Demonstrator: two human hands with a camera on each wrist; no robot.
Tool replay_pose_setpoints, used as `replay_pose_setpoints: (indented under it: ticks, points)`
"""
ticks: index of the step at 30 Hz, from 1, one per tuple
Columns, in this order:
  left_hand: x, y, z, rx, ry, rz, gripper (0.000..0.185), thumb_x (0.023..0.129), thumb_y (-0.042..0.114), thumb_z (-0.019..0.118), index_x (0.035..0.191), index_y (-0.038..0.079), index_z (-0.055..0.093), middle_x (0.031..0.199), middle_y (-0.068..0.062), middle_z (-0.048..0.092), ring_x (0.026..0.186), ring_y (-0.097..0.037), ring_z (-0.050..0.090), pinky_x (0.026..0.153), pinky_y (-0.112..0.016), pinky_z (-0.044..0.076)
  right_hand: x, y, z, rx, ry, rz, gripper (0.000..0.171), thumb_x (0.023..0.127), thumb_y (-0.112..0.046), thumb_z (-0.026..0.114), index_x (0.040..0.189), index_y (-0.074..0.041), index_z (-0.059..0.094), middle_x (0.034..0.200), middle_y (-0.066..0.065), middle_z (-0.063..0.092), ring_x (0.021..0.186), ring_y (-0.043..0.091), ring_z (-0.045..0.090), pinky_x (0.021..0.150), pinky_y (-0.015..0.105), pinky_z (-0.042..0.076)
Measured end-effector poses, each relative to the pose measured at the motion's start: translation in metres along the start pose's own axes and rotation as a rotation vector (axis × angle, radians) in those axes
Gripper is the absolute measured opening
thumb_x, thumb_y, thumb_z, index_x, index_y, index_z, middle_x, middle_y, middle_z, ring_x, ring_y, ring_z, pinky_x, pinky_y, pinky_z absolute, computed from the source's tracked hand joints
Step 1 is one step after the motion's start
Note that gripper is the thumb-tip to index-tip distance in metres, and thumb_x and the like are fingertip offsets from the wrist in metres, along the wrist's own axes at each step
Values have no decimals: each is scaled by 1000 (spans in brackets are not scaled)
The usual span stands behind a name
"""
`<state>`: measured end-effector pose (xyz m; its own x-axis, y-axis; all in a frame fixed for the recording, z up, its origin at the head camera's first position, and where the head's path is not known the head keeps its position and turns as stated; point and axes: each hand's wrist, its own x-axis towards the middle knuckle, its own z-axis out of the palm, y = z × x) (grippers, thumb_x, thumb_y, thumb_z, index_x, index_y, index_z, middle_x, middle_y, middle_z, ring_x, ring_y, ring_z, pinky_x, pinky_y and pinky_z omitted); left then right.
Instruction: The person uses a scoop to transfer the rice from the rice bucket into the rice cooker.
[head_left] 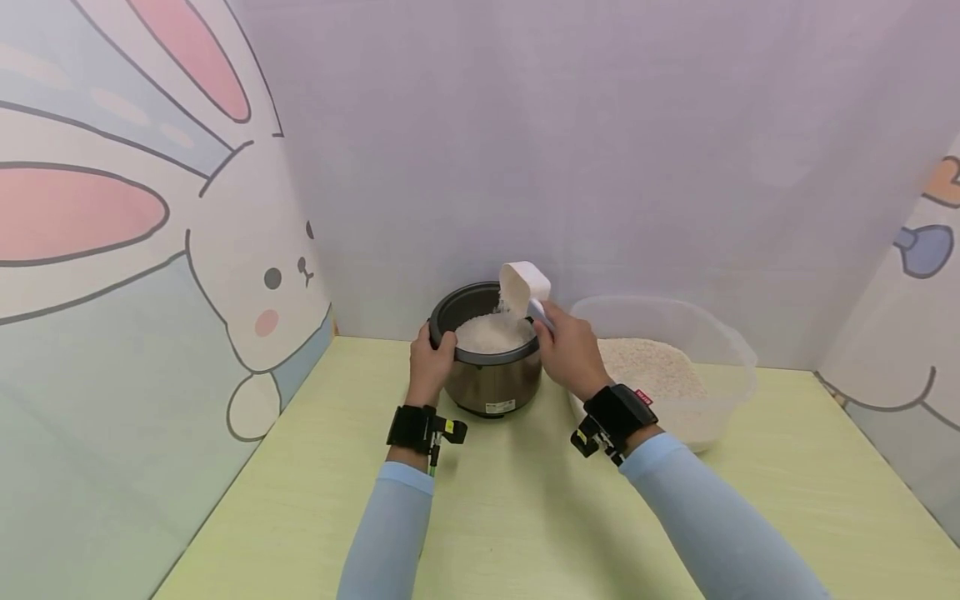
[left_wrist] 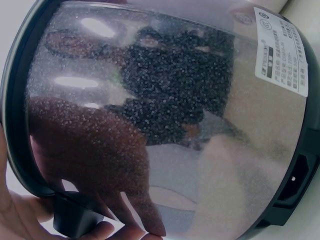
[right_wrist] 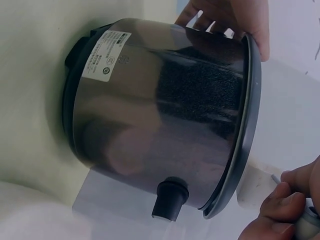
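Head: my left hand (head_left: pixel 431 354) grips the rice cooker (head_left: pixel 488 360) rim on the table (head_left: pixel 525 508); my right hand (head_left: pixel 568 348) holds a white scoop (head_left: pixel 524 287) tipped, pouring rice (head_left: pixel 491 332) into it.
Left wrist: my fingers (left_wrist: pixel 20 217) are curled at the cooker's dark rim.
Right wrist: my fingers (right_wrist: pixel 282 210) are clenched round the scoop handle beside the cooker.

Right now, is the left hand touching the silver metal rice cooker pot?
Touching. In the head view, the left hand grips the dark rim of the silver metal rice cooker pot; the right wrist view shows its fingers curled over that rim.

The scoop's handle is lying hidden inside the right hand (head_left: pixel 567 350). The rice cooker (left_wrist: pixel 165 125) is overflowing the left wrist frame, its label (left_wrist: pixel 280 50) text staying too small to read.
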<state>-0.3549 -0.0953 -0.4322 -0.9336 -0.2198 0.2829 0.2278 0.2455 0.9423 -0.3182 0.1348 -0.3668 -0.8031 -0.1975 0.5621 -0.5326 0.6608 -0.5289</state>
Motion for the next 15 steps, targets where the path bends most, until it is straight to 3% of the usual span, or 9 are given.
replay_pose_setpoints:
  ticks: [7, 15]
  points:
    - [0, -1, 1, -6, -4, 12, 48, 98, 27, 50, 137, -2, 51, 86, -7, 42, 72, -20, 41, 67, -36, 34, 0, -1, 2, -72, -10, -50, 41, 105, -9, 55, 142, 5, 55, 97, 25, 70, 64, 28, 57, 61, 41, 44]
    - [0, -1, 1, -9, -6, 36, 42, 99, 26, 49, 128, -3, 52, 77, -3, 37, 64, -18, 35, 64, -36, 32, -2, -2, 2, -137, -9, -100, 42, 104, -9, 57, 142, 8, 53, 103, 27, 71, 76, 35, 68, 65, 46, 50]
